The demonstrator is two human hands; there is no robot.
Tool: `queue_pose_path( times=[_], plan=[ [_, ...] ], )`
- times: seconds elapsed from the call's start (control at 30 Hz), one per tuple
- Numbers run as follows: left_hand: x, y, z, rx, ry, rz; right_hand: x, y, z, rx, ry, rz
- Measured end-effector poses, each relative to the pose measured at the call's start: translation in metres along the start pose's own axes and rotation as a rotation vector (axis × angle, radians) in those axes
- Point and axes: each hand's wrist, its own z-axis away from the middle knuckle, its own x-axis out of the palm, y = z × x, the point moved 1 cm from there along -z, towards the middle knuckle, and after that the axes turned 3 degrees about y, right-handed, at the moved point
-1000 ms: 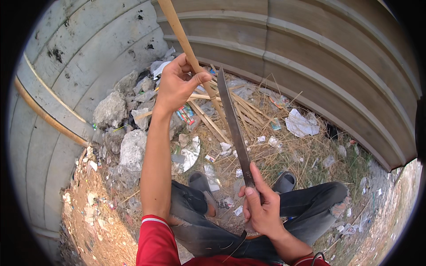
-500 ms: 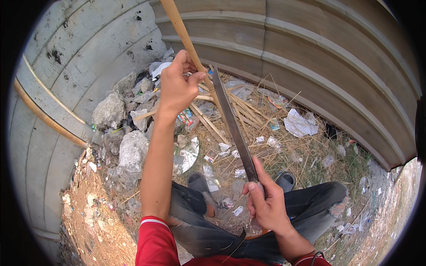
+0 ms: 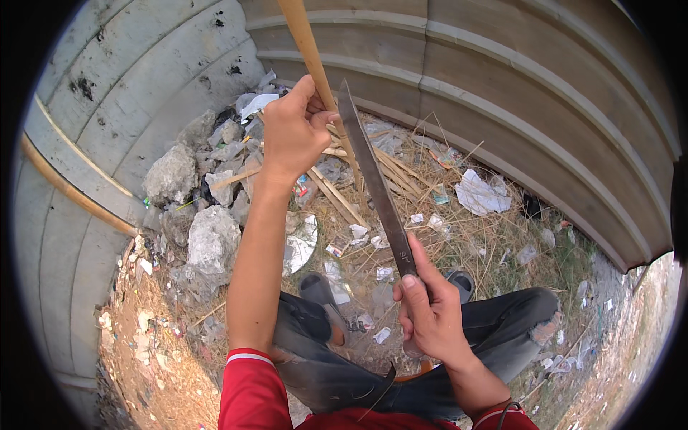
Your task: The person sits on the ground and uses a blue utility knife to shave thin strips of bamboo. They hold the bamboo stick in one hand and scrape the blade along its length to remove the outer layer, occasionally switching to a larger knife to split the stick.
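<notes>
My left hand (image 3: 297, 132) is closed round a long tan bamboo pole (image 3: 304, 43), which slants from the top edge down toward the ground. In my right hand (image 3: 433, 315) is a machete (image 3: 381, 190), with my thumb laid along the base of its dark blade. The blade points up and away to the left, and its tip stands close to the right of my left fingers. Beside the pole, the upper blade runs nearly along it; whether they touch I cannot tell.
Split bamboo strips (image 3: 398, 175) lie on littered dry grass beyond my knees. Rough grey rocks (image 3: 213, 240) are heaped at the left. A pale panel wall (image 3: 143, 86) and a brown corrugated sheet wall (image 3: 516, 93) meet behind them. A curved bamboo pole (image 3: 75, 193) rests by the left wall.
The machete and my right hand have moved slightly up and away from me, bringing the tip higher beside my left hand. The pole's upper part has shifted a little right.
</notes>
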Motion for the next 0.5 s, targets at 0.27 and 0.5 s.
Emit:
queue_pose_path(
  times=[0.27,0.5],
  plan=[
    [-0.011,-0.004,0.000,-0.119,-0.006,-0.049,0.004,-0.035,0.001,-0.561,0.362,-0.017],
    [-0.010,-0.010,0.000,-0.244,-0.019,0.109,-0.003,0.003,0.004,-0.096,0.031,0.277]
  ],
)
